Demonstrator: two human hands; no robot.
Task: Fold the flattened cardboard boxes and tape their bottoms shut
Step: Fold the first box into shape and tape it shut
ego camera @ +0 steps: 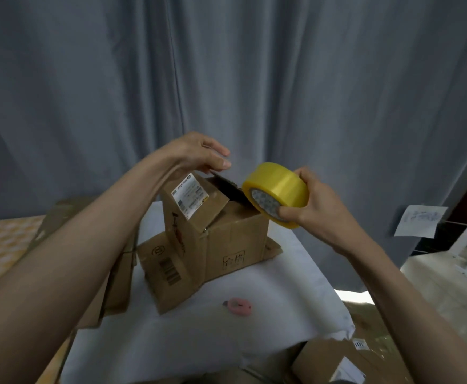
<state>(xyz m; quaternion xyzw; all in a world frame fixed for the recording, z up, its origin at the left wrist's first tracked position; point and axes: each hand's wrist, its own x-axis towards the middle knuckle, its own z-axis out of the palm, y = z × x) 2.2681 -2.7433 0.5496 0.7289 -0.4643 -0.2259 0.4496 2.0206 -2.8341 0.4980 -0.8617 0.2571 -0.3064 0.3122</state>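
— What sits around you on the bench (268, 309)?

— From my head view: a folded cardboard box (226, 234) stands in the middle, its top flaps partly raised. A flattened box (166, 275) leans against its near left side, and more flat cardboard (116, 286) lies behind my left forearm, which hides part of it. A small pink cutter (238, 306) lies on the cloth near the box, apart from it.

— Your hands?

— My left hand (199, 153) pinches the edge of a raised flap. My right hand (307, 206) grips a yellow tape roll (278, 194) just beside the box's right top corner.

— Any writing?

— A white shipping label (190, 195) on the left flap, print too small to read. A barcode on the flattened box, and a boxed stamp on the standing box's front that I cannot read.

— The surroundings?

— A white cloth covers the bench. Grey curtains (226, 65) hang behind. More cardboard (337, 361) lies low at right.
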